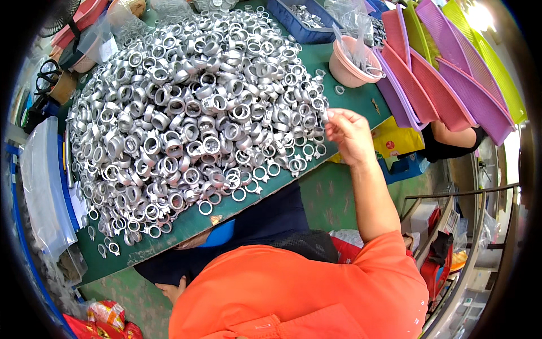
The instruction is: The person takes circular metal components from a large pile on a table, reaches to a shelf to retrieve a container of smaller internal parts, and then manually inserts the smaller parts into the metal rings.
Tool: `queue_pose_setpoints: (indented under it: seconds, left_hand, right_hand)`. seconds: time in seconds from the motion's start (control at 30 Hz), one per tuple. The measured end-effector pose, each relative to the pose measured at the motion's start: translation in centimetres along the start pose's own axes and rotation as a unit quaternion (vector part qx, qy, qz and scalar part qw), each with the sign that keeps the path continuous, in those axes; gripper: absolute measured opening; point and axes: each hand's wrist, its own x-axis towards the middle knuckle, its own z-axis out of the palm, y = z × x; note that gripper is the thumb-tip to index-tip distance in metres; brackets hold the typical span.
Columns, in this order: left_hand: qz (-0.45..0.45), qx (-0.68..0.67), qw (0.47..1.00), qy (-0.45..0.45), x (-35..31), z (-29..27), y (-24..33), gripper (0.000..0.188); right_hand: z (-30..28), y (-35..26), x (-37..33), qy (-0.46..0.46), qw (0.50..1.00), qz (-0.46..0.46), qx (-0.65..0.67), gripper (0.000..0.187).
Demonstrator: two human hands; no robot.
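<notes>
A large heap of silver-grey metal rings (192, 130), many with a small lug on one side, covers most of the green tabletop (316, 56). At the heap's right edge, my right hand (351, 135) is closed in a pinch, thumb and forefinger on a small grey metal ring (324, 116), partly hidden by the fingertips. Several loose rings lie along the near edge of the table. Below that edge, my left hand (174, 289) rests on my dark trousers, thumb and fingers apart, with nothing in it.
A pink bucket (350, 70) with plastic bags stands beyond my right hand. Purple, pink and green baskets (429, 85) lean at the right, near another person's arm (451, 135). A blue tray (307, 25) sits at the back. Plastic bags (45, 186) and scissors (48, 76) are at the left.
</notes>
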Motion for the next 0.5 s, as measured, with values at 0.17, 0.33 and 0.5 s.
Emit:
queue_pose_setpoints:
  seconds: [0.17,0.33,0.5]
  left_hand:
    - [0.0,0.007,1.0,-0.009,-0.2,-0.2,1.2,0.116]
    - [-0.009,0.012,1.0,-0.01,-0.2,-0.3,1.8,0.116]
    - [-0.015,0.019,1.0,-0.015,-0.4,-0.5,2.5,0.116]
  right_hand:
    - [-6.9,2.5,4.1,0.218,0.917,-0.087,-0.324,0.02]
    - [-8.8,2.8,4.9,0.212,0.837,-0.038,-0.503,0.021]
    - [-7.6,1.5,7.6,0.187,0.784,-0.175,-0.565,0.021]
